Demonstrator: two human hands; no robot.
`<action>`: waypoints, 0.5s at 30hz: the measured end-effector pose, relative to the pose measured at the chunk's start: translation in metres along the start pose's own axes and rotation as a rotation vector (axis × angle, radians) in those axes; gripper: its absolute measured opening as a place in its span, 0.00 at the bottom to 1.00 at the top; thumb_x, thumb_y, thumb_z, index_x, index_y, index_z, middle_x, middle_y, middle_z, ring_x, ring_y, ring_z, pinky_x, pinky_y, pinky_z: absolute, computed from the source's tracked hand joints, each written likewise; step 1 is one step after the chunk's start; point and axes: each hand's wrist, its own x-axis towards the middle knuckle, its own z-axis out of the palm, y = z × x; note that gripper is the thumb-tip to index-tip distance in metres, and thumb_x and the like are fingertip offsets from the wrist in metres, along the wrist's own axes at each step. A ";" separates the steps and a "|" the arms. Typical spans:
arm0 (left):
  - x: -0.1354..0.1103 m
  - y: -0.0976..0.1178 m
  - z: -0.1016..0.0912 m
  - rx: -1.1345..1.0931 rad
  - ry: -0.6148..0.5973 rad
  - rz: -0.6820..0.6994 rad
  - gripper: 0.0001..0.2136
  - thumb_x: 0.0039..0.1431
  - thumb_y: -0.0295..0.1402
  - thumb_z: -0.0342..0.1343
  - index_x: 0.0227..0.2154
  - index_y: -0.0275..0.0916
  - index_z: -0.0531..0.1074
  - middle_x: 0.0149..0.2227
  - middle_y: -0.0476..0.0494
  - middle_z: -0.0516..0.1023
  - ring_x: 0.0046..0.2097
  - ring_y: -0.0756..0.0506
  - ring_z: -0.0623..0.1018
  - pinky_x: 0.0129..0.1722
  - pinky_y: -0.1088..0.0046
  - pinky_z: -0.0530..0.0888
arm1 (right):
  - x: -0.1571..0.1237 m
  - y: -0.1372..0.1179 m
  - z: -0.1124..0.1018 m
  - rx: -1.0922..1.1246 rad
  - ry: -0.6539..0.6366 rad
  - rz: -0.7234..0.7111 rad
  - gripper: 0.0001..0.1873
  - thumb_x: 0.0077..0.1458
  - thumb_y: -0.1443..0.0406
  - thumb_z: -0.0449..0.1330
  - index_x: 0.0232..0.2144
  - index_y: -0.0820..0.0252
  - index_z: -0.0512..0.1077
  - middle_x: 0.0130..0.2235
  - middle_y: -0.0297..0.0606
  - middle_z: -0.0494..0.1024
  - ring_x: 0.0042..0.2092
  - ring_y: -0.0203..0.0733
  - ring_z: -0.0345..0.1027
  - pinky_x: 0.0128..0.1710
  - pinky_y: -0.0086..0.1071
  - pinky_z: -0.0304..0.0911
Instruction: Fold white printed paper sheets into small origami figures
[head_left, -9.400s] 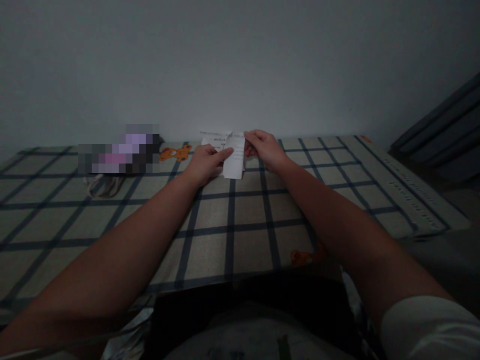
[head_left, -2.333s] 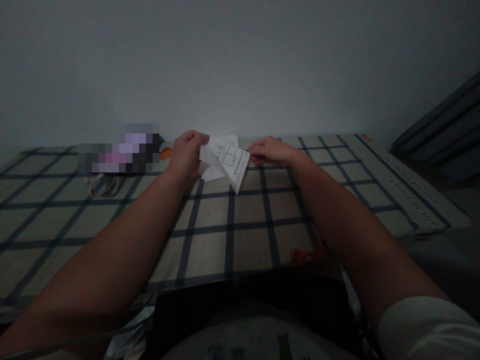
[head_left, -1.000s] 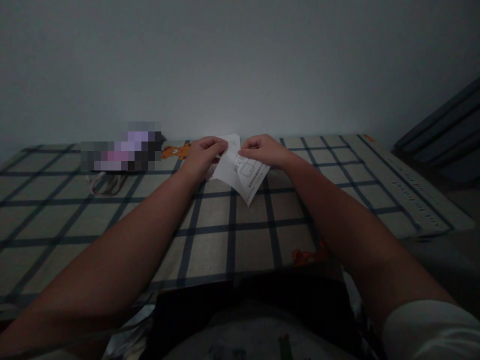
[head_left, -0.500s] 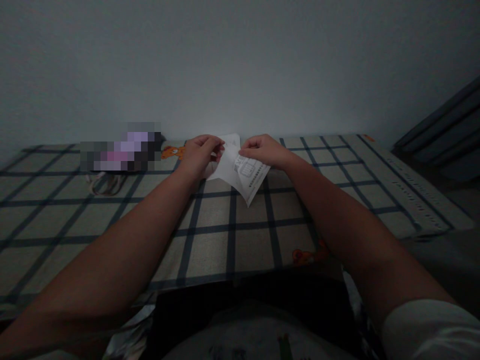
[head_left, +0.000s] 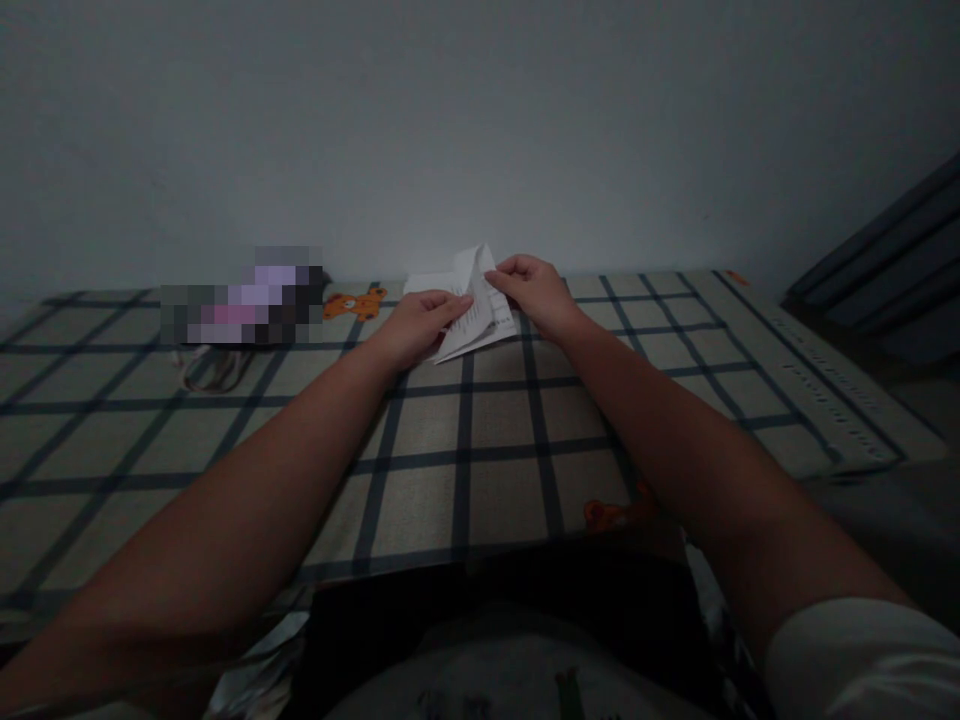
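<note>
– in the head view, where's the printed paper [head_left: 466, 338]?
– between your hands, over the checked cloth [head_left: 416, 425] near the wall [head_left: 480, 130], one part standing up; whether it's one sheet, you can't tell.
– how do you hold it?
– your left hand [head_left: 420, 325] is nearly closed, thumb and fingers pinching its left part, probably to steady it. your right hand [head_left: 536, 297], loosely curled, pinches the raised part's edge, likely to control it.
– and the blurred lilac thing [head_left: 262, 295]?
– well left, perhaps leaving you room.
</note>
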 end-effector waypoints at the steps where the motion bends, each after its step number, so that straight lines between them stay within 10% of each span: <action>1: -0.001 0.001 0.000 -0.004 -0.011 -0.003 0.15 0.48 0.45 0.66 0.25 0.36 0.76 0.22 0.48 0.73 0.21 0.54 0.67 0.19 0.79 0.61 | 0.000 0.000 0.000 0.031 -0.005 -0.004 0.10 0.53 0.62 0.64 0.29 0.59 0.66 0.26 0.29 0.68 0.27 0.29 0.62 0.27 0.24 0.60; 15: -0.005 0.015 -0.003 -0.304 -0.242 -0.181 0.08 0.52 0.35 0.65 0.29 0.33 0.77 0.27 0.47 0.76 0.26 0.55 0.73 0.24 0.82 0.69 | -0.006 -0.017 -0.006 0.350 -0.242 0.008 0.19 0.56 0.55 0.54 0.47 0.57 0.69 0.49 0.39 0.75 0.50 0.44 0.69 0.45 0.38 0.69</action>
